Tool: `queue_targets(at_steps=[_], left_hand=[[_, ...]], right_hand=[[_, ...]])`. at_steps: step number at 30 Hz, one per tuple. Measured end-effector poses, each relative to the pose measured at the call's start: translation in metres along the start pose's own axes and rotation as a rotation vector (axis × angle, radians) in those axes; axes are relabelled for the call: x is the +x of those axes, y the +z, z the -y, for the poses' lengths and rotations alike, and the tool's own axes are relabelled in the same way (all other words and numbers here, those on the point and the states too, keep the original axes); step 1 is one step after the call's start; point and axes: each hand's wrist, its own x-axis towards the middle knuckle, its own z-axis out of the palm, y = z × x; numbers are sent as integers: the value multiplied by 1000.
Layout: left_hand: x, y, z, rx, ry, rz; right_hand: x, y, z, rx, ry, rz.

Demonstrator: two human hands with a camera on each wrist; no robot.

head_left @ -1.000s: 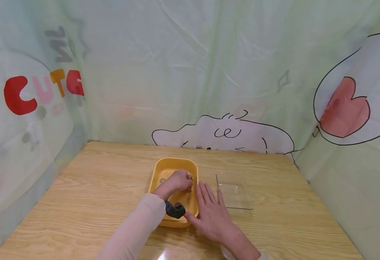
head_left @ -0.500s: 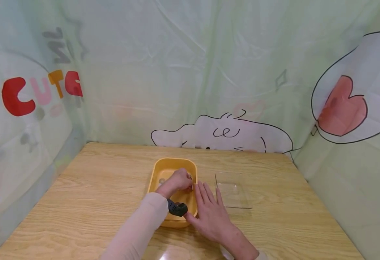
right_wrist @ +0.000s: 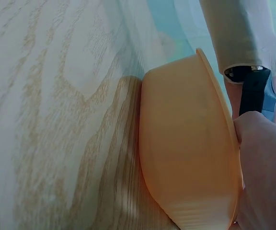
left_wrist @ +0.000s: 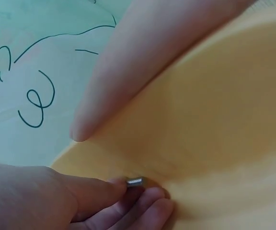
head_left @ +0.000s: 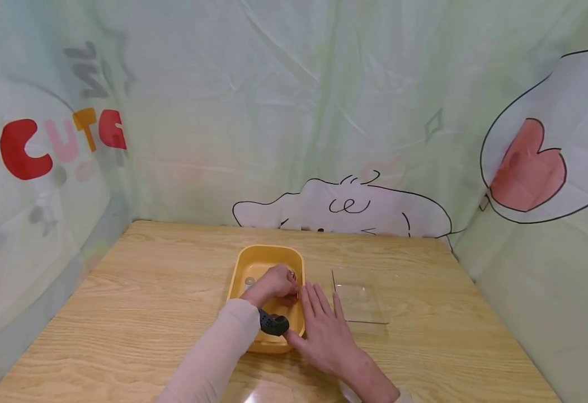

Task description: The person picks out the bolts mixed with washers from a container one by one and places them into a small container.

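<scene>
Inside a yellow plastic tray [head_left: 294, 327] reaches my left hand [head_left: 276, 282], its fingers bent close to the right wall. In the left wrist view, the thumb and fingers of that hand pinch a coin [left_wrist: 135, 182], a small silvery piece with a ridged edge. Another round silvery coin [head_left: 250, 281] lies on the tray floor, left of the hand. My right hand [head_left: 330, 336] rests on the tray's right rim with its fingers straight and its thumb at the near end. In the right wrist view it lies along the rim of the tray [right_wrist: 190, 134].
A clear plastic box [head_left: 368, 322] stands on the wooden table [head_left: 163, 291], just right of the tray. A dark strap [head_left: 273, 324] circles my left wrist above the tray. Printed curtains [head_left: 213, 112] enclose the back and sides of the table.
Within the tray, the fingers of my left hand have shifted slightly toward me along the right wall. My right hand has stayed on the rim.
</scene>
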Motion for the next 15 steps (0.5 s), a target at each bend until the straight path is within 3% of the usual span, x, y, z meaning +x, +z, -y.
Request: queue_targets(at_steps=[15], left_hand=[[-8, -7, -5, -86, -26, 19]], right_hand=[[-1, 0, 0, -1, -10, -16]])
